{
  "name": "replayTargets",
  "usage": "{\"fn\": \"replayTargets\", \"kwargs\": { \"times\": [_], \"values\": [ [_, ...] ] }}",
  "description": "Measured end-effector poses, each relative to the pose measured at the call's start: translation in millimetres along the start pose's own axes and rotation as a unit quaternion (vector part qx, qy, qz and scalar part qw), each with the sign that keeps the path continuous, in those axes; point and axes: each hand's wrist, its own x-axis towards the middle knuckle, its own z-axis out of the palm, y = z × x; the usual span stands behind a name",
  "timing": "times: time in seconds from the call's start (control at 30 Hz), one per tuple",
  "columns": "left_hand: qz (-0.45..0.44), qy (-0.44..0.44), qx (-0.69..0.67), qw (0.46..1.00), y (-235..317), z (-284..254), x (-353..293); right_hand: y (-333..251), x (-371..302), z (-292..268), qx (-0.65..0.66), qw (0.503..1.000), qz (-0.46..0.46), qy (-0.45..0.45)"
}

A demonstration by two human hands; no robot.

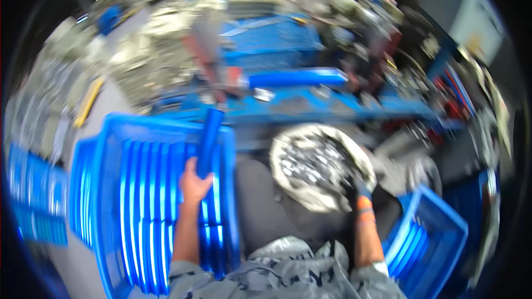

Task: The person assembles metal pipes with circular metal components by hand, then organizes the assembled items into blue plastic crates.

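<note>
My left hand (195, 181) is closed round the lower end of a long blue strip (210, 135), which stands nearly upright over the large blue crate (105, 188). Rows of similar shiny blue strips (160, 188) fill that crate. My right hand (363, 185), in a dark glove with an orange cuff, is at the right side of a pale sack (318, 205) with a rolled rim. Small shiny dark and silver pieces (313, 160) lie inside the sack. The right fingers are blurred against its contents, so their grip does not show.
Ahead is a blue workbench (310, 112) with another blue strip (296, 78) lying across it. A smaller blue crate (443, 216) with strips stands at the right. Piled pale sacks (155, 66) and a yellow bar (88, 102) are at the far left.
</note>
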Motion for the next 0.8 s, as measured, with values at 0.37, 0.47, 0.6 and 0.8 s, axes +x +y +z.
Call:
{"fn": "replayTargets", "kwargs": {
  "times": [0.37, 0.47, 0.6, 0.8],
  "values": [
    [0.315, -0.226, 0.036, 0.921, 257, -28, -59, -74, -170, 98, 0.26, 0.889, -0.094, -0.365],
    [0.345, -0.246, 0.077, 0.902, 265, -37, -61, -91, -184, 104, 0.209, 0.91, -0.115, -0.339],
    [0.353, -0.253, 0.08, 0.897, 270, -46, -59, -97, -181, 110, 0.081, 0.92, -0.248, -0.292],
    [0.361, -0.237, 0.077, 0.898, 268, -53, -52, -118, -197, 122, -0.063, 0.902, -0.302, -0.302]
  ]
}}
